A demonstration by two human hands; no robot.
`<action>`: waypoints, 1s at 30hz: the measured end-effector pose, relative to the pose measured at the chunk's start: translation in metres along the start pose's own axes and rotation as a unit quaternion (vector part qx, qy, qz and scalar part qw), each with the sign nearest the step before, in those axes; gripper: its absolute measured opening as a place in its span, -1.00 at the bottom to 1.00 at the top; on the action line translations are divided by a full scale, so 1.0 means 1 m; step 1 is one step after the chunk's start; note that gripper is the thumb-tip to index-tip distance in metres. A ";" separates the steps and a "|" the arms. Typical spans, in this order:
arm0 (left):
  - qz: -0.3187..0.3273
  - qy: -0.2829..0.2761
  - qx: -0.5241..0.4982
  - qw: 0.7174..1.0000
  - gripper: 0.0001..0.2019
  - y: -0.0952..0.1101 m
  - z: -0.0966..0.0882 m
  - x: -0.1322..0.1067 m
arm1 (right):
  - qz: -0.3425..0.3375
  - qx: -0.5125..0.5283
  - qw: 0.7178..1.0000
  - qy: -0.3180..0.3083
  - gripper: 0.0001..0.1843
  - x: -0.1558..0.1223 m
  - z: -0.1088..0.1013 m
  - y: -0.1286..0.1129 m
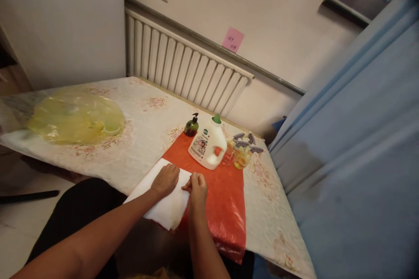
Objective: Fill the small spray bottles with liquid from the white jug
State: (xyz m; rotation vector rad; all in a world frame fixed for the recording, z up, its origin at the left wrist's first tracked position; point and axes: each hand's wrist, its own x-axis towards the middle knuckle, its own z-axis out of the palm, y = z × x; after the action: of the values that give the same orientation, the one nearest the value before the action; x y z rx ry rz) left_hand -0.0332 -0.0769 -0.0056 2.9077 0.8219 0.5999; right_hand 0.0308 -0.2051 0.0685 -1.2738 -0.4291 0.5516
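Observation:
A white sheet (176,207), paper or thin cloth, lies over the front left of a red plastic bag (225,202) spread flat on the table. My left hand (166,179) is curled closed at the sheet's far edge. Close beside it, my right hand (197,185) has thumb and fingers pinched together at the sheet's far right corner. The fingertips of both hands are partly hidden. Just beyond them, a white detergent jug (212,146) with a green spout stands upright on the red plastic.
A dark green pump bottle (191,127) stands left of the jug. To its right are a small yellow bottle (241,160) and grey trigger-like parts (256,149). A yellow plastic bag (77,117) lies on the flowered tablecloth (147,113). Blue curtain (353,161) hangs at right.

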 end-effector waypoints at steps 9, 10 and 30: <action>-0.007 -0.010 -0.026 1.000 -0.86 -0.003 -0.001 -0.001 | -0.148 -0.244 0.958 0.019 -0.81 0.022 0.007 0.060; -0.008 -0.015 -0.031 0.999 -0.86 -0.003 -0.001 -0.001 | -0.170 -0.274 0.946 0.021 -0.80 0.024 0.007 0.067; -0.024 -0.009 -0.048 0.999 -0.86 -0.004 0.001 -0.003 | -0.299 -0.423 0.855 0.024 -0.66 0.018 0.003 0.107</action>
State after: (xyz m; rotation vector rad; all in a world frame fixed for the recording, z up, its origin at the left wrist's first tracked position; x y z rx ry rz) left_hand -0.0370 -0.0753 -0.0078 2.7949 0.8325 0.5912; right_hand 0.0273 -0.1713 -0.0349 -1.8632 -1.0534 -0.2565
